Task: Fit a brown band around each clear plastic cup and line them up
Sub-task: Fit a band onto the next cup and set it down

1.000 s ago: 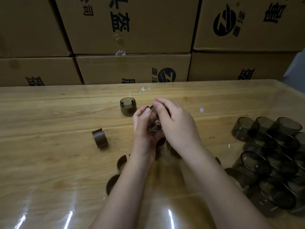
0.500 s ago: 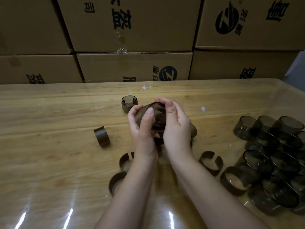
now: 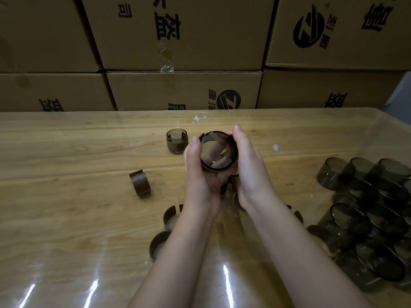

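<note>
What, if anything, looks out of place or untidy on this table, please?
One brown band lies on its side alone at the left, apart from the other bands. The bare cups lie in a jumbled heap at the right. White scraps dot the far tabletop.

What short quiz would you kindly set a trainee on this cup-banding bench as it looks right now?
1. True or false: the banded cup stands upright on the table.
2. Choose one: the pile of bare cups lies A) on the floor, B) at the table's right side, C) inside a tray.
3. Fill in: the left hand and right hand grip the held cup with its open mouth facing the ___.
Key: 1 true; 2 B; 3 camera.
</note>
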